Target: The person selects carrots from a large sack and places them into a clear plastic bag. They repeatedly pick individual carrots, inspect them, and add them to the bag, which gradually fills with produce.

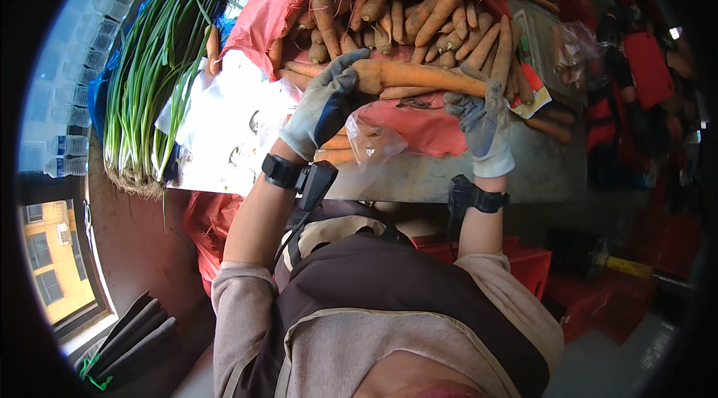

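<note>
Stretched between my gloved hands is a large orange carrot (418, 74), lying crosswise over the table. My left hand (331, 98) grips its thick end, and my right hand (482, 117) has its fingers around the thin tip. Just beyond is an open red plastic sack (252, 22) lying on its side, with many soil-stained carrots (443, 11) spilling from its mouth. A clear plastic bag (374, 137) lies below the held carrot, beside more carrots (336, 157) partly covered by my left hand.
Spring onions (151, 67) in blue plastic lie along the table's left side, near a single carrot (212, 49). At right are loose carrots (549, 128) and a bag of carrots (569, 56). Red crates (521, 263) stand below the metal table (538, 168). Plastic bottles (70, 146) line the window.
</note>
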`<state>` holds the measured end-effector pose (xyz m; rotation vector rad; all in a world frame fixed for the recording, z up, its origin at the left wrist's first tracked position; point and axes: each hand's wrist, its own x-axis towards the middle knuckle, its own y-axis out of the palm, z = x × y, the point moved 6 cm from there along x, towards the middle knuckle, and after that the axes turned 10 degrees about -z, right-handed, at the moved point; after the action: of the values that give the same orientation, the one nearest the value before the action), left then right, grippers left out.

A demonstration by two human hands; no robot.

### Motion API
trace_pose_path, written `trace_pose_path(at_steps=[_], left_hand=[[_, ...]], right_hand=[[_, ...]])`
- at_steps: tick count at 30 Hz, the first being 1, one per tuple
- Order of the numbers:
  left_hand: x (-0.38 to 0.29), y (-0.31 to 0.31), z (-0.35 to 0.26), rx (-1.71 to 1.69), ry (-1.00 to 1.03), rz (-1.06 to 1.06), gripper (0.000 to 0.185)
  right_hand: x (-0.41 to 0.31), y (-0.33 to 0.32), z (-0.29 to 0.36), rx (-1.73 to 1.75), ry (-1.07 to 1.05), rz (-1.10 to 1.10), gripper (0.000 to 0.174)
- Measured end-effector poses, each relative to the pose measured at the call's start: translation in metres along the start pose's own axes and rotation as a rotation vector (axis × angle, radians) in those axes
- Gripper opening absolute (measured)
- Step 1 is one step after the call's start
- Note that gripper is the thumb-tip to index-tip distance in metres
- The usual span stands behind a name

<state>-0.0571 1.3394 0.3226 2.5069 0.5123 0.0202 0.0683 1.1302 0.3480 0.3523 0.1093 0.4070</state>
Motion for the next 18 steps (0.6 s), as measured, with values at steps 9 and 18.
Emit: trace_pose_path(at_steps=[9,18], left_hand=[[0.014,0.007,-0.008,0.02,-0.042,0.036,0.058],[-0.07,-0.023,-0.101,1.874,0.685,-0.469,0.087]], right_hand=[[0.014,-0.027,0.003,-0.093,0.158,-0.157,0.061],[0.043,-0.02,-0.007,-0.173,0.11,-0.174,0.054]])
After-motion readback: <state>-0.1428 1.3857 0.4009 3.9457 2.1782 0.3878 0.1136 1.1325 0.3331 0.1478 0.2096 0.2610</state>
